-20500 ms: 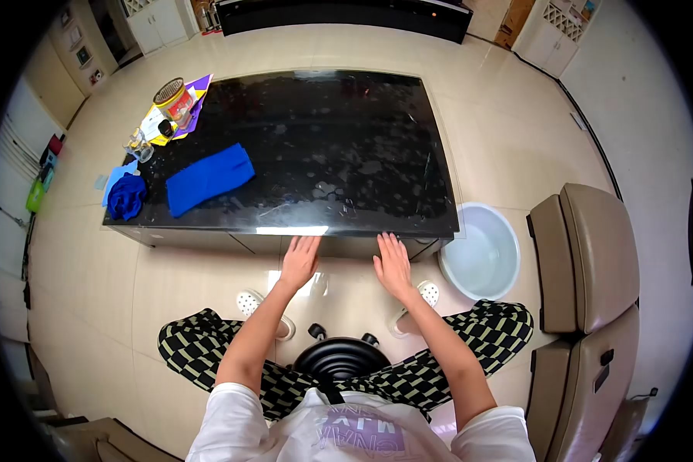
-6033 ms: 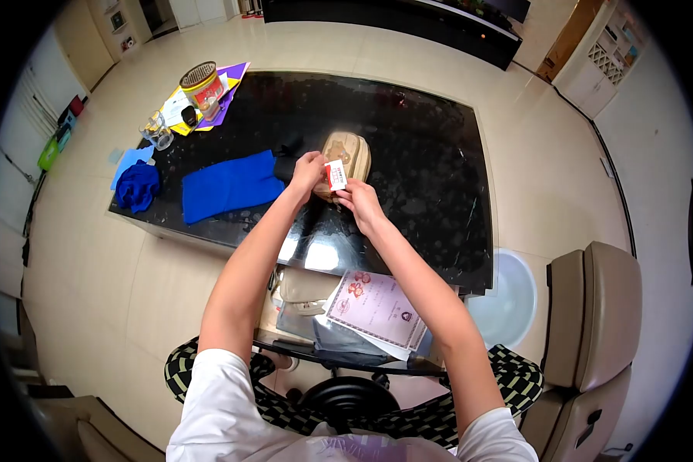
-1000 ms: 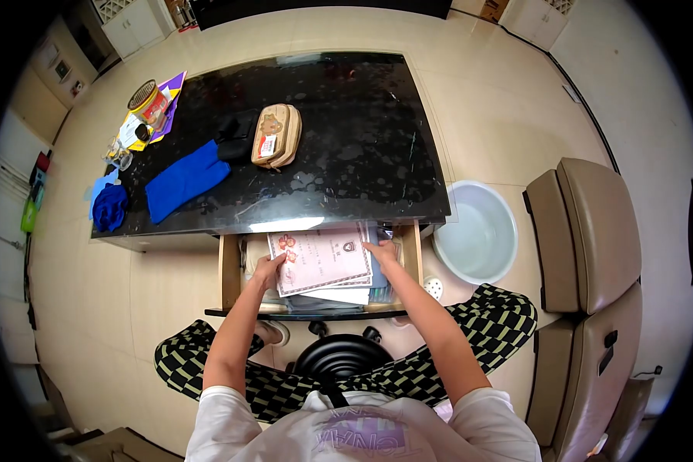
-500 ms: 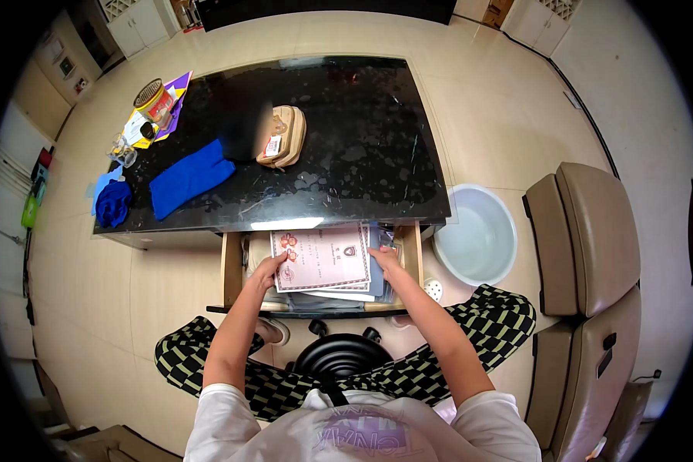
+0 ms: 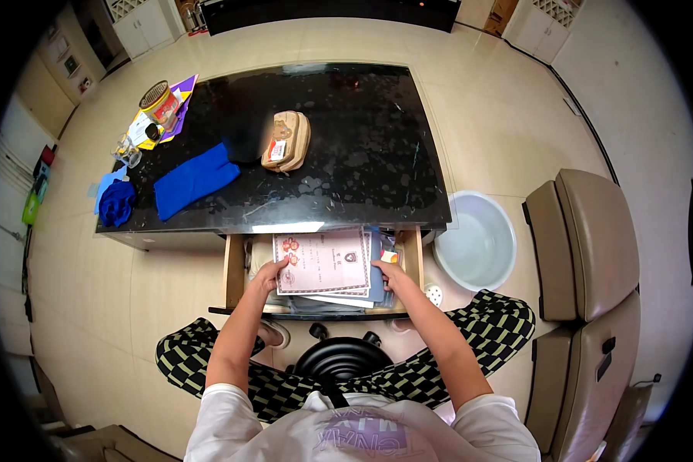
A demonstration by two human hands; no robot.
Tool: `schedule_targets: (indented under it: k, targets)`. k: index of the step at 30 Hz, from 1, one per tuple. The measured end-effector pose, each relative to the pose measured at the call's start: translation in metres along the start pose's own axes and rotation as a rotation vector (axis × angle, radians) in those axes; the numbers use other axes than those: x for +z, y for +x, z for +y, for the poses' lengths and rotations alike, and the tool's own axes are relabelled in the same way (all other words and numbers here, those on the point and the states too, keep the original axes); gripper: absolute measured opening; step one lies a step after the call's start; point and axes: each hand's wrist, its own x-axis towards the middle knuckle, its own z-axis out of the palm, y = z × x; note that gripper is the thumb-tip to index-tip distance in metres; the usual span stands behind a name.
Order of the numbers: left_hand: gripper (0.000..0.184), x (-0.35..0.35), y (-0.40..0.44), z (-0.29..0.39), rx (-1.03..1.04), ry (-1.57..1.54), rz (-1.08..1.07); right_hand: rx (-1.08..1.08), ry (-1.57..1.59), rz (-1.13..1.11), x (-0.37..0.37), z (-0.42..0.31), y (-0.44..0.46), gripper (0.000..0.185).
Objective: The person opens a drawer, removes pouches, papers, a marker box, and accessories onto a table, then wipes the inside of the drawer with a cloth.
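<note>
A pale pink certificate (image 5: 323, 266) with a patterned border lies on top of a stack of papers in the pulled-out drawer (image 5: 413, 262). My left hand (image 5: 269, 276) is closed on the certificate's left edge, thumb on top. Beneath it, on the right, a blue-grey folder (image 5: 376, 269) sticks out. My right hand (image 5: 391, 275) is closed on that folder's right edge, with its fingers partly hidden. More papers and clear plastic sleeves fill the drawer below. The stack's far edge reaches the tabletop's front edge.
On the black table (image 5: 362, 154) are a tan pouch (image 5: 289, 142), a folded blue cloth (image 5: 196, 181), a crumpled blue cloth (image 5: 117, 203), a glass (image 5: 128, 152) and a tin (image 5: 159, 104). A white basin (image 5: 476, 239) and a brown sofa (image 5: 600, 246) stand on the right.
My right hand has moved slightly down and right, uncovering a small yellow-and-red item in the drawer. The papers stay in nearly the same place; the view has shifted a little.
</note>
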Motion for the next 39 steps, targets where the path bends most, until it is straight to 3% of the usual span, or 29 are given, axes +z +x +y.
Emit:
schedule_targets:
  k: [5, 12, 17, 22, 26, 32, 39]
  targets:
    - [0.029, 0.002, -0.004, 0.002, -0.030, -0.013, 0.004, -0.090, 0.249, -0.286, 0.000, 0.017, 0.031, 0.041]
    - [0.027, 0.010, -0.011, 0.009, 0.026, 0.052, -0.022, -0.093, 0.371, -0.310, -0.006, 0.002, 0.023, 0.040]
    - [0.025, 0.017, -0.019, 0.015, 0.045, 0.106, 0.056, -0.244, 0.239, -0.273, -0.015, 0.009, 0.038, 0.029]
    - [0.024, 0.041, -0.060, 0.031, 0.015, 0.249, 0.084, -0.245, 0.278, -0.243, -0.031, 0.002, 0.006, 0.025]
    - [0.026, 0.054, -0.098, 0.035, -0.023, 0.240, 0.058, -0.271, 0.337, -0.341, -0.042, 0.002, -0.036, 0.027]
    - [0.030, 0.069, -0.153, 0.028, -0.160, 0.219, -0.016, -0.232, 0.204, -0.365, -0.066, 0.006, -0.082, 0.021]
    - [0.034, 0.113, -0.209, 0.041, -0.104, 0.317, 0.026, -0.325, 0.044, -0.289, -0.082, -0.014, -0.157, 0.024]
